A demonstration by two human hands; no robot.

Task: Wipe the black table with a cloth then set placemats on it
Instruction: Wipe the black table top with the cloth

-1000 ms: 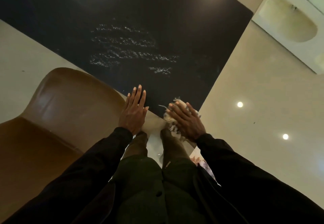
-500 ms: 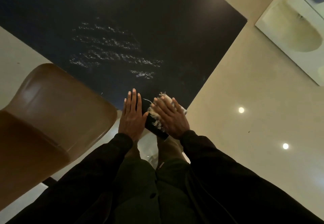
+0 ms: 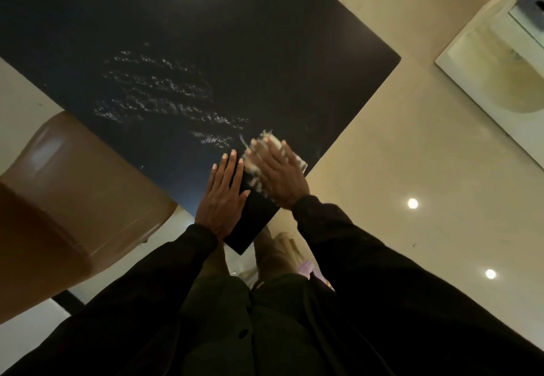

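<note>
Wiping the table's (image 3: pixel 265 51) corner, flat right hand (image 3: pixel 278 175) pressing a cloth (image 3: pixel 272 140), left hand (image 3: pixel 222 196) resting flat; the streaks (image 3: pixel 164 96) beyond probably come next.

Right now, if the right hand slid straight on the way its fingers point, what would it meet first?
Probably nothing solid. The right hand, flat on the cloth, points across the black table toward the pale streaks; those come first, then bare tabletop as far as the view shows.
</note>
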